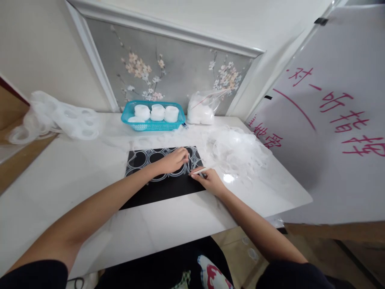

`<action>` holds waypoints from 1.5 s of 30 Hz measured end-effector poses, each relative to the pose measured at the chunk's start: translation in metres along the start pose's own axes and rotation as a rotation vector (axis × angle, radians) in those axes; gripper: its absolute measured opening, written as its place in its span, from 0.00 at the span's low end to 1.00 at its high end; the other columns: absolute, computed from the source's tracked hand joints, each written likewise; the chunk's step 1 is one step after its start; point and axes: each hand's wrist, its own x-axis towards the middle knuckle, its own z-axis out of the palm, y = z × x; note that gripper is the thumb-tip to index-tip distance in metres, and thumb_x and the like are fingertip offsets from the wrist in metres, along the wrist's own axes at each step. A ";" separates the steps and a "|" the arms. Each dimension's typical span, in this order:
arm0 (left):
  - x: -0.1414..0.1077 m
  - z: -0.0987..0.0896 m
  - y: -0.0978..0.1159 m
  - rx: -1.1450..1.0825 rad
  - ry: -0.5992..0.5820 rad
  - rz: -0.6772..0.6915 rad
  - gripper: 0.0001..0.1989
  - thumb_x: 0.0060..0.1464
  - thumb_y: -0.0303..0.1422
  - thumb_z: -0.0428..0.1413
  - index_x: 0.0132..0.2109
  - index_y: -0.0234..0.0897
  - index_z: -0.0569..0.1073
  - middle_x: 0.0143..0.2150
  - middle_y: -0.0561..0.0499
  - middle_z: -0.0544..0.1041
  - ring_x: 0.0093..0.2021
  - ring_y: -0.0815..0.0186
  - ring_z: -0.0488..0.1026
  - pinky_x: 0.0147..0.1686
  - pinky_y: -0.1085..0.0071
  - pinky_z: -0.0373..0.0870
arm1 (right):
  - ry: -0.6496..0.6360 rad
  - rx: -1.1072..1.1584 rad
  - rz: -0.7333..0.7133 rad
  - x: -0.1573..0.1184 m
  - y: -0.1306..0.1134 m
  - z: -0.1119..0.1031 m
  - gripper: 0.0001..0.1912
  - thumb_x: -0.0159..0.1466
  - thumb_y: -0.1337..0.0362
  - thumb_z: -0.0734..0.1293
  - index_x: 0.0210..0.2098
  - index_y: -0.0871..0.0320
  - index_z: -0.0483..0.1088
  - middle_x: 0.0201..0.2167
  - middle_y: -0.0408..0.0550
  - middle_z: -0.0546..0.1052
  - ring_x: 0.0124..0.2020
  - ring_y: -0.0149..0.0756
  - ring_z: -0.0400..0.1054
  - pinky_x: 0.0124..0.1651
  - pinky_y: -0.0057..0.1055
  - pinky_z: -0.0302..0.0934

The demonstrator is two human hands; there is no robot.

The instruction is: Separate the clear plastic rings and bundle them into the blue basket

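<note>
A black mat (177,190) lies on the white table, with a thin translucent sheet (144,157) of round cut-outs across its far half. Over the right part of that sheet, my left hand (174,159) is closed in a pinch on its whitish, lifted edge. My right hand (213,182) grips a slim white stick-like tool (201,171), its tip pointing left towards the sheet. The two hands are close together but apart. Exactly how the tool's tip meets the sheet is too small to make out.
Behind the mat, a blue plastic basket (156,127) holds stacks of white round pieces (158,112). A clear bag (201,109) of white material stands beside it. Translucent scraps (240,150) pile up at right; more ring-holed sheets (66,116) hang at left. A whiteboard (325,176) borders the right.
</note>
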 end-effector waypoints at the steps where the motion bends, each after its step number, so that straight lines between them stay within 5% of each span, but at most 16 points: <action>1: 0.004 0.000 0.000 -0.029 0.039 -0.019 0.06 0.61 0.33 0.48 0.35 0.38 0.66 0.45 0.45 0.72 0.45 0.60 0.69 0.51 0.61 0.65 | 0.005 -0.016 -0.004 -0.001 0.000 0.001 0.11 0.64 0.55 0.67 0.34 0.52 0.79 0.38 0.45 0.83 0.41 0.43 0.77 0.46 0.37 0.68; 4: 0.016 -0.002 -0.001 -0.123 0.113 -0.083 0.09 0.63 0.36 0.45 0.37 0.38 0.66 0.43 0.46 0.73 0.40 0.63 0.70 0.45 0.65 0.68 | -0.008 -0.060 -0.028 -0.002 0.001 0.002 0.10 0.65 0.56 0.66 0.35 0.52 0.79 0.39 0.46 0.83 0.42 0.44 0.77 0.48 0.38 0.67; 8: 0.029 -0.014 -0.005 -0.194 0.034 -0.154 0.18 0.63 0.44 0.48 0.30 0.37 0.68 0.23 0.53 0.69 0.21 0.69 0.63 0.23 0.73 0.61 | -0.016 -0.074 -0.019 0.000 0.000 0.002 0.10 0.65 0.57 0.65 0.35 0.51 0.78 0.40 0.45 0.83 0.43 0.44 0.77 0.49 0.38 0.67; 12: 0.033 -0.034 -0.004 -0.156 -0.290 -0.191 0.25 0.47 0.50 0.64 0.17 0.36 0.70 0.12 0.55 0.61 0.14 0.74 0.53 0.16 0.73 0.47 | -0.023 -0.078 -0.004 0.002 -0.001 0.000 0.11 0.65 0.56 0.65 0.34 0.51 0.78 0.40 0.45 0.83 0.42 0.43 0.77 0.48 0.38 0.66; 15: 0.032 -0.039 0.000 -0.348 -0.498 -0.222 0.18 0.47 0.47 0.66 0.24 0.36 0.79 0.12 0.57 0.59 0.15 0.74 0.51 0.17 0.74 0.47 | -0.020 -0.080 -0.007 0.003 0.000 0.000 0.10 0.65 0.57 0.65 0.34 0.52 0.78 0.40 0.45 0.83 0.41 0.43 0.77 0.48 0.38 0.66; 17: 0.032 -0.036 0.002 -0.660 -0.327 -0.289 0.15 0.47 0.44 0.66 0.31 0.34 0.82 0.12 0.58 0.59 0.16 0.73 0.54 0.19 0.74 0.53 | -0.019 -0.078 -0.007 0.003 0.000 0.000 0.10 0.65 0.57 0.65 0.34 0.52 0.78 0.40 0.45 0.83 0.42 0.43 0.77 0.48 0.38 0.66; 21: 0.033 -0.023 -0.003 -1.043 0.241 -0.343 0.19 0.49 0.40 0.64 0.45 0.32 0.81 0.23 0.51 0.75 0.21 0.71 0.65 0.24 0.74 0.62 | -0.012 -0.076 -0.002 0.005 0.001 0.001 0.10 0.65 0.58 0.66 0.32 0.52 0.78 0.39 0.45 0.83 0.42 0.42 0.77 0.48 0.37 0.66; 25: 0.027 -0.023 -0.008 -1.051 0.487 -0.283 0.15 0.49 0.35 0.63 0.43 0.30 0.80 0.34 0.44 0.81 0.27 0.70 0.71 0.29 0.73 0.65 | -0.013 -0.074 0.001 0.006 -0.001 0.002 0.10 0.65 0.58 0.66 0.32 0.52 0.78 0.39 0.45 0.83 0.41 0.43 0.77 0.47 0.37 0.66; 30: 0.002 -0.031 0.002 -1.073 0.722 -0.199 0.05 0.47 0.31 0.61 0.28 0.32 0.75 0.27 0.48 0.76 0.28 0.67 0.73 0.34 0.70 0.69 | -0.011 -0.054 -0.002 0.006 -0.001 0.003 0.11 0.65 0.57 0.65 0.32 0.52 0.78 0.40 0.46 0.83 0.42 0.45 0.77 0.48 0.39 0.66; 35: -0.021 -0.055 0.036 -1.142 1.054 -0.107 0.07 0.54 0.27 0.55 0.28 0.36 0.71 0.19 0.57 0.63 0.20 0.74 0.61 0.33 0.74 0.67 | 0.005 -0.047 0.012 0.002 0.002 0.006 0.12 0.64 0.55 0.65 0.32 0.52 0.77 0.39 0.48 0.83 0.42 0.47 0.77 0.48 0.42 0.66; 37: -0.033 -0.070 0.060 -1.267 1.055 -0.136 0.08 0.56 0.25 0.52 0.29 0.36 0.73 0.20 0.55 0.64 0.22 0.73 0.63 0.33 0.73 0.69 | 0.050 -0.037 0.016 0.001 0.000 0.008 0.12 0.63 0.54 0.66 0.31 0.52 0.77 0.38 0.48 0.83 0.41 0.48 0.77 0.46 0.43 0.67; 40: -0.060 -0.091 0.102 -1.364 0.817 -0.145 0.12 0.60 0.30 0.50 0.29 0.37 0.73 0.24 0.51 0.68 0.25 0.68 0.67 0.30 0.68 0.69 | 0.213 0.060 0.050 0.002 -0.012 0.009 0.14 0.62 0.51 0.67 0.31 0.53 0.78 0.35 0.48 0.82 0.37 0.48 0.76 0.40 0.41 0.68; 45: -0.108 -0.108 0.158 -1.268 0.720 -0.016 0.21 0.66 0.41 0.45 0.28 0.39 0.72 0.21 0.52 0.62 0.20 0.67 0.63 0.23 0.68 0.64 | 0.272 0.685 0.202 0.015 -0.073 0.003 0.13 0.55 0.52 0.75 0.32 0.54 0.77 0.31 0.48 0.80 0.38 0.45 0.76 0.33 0.34 0.68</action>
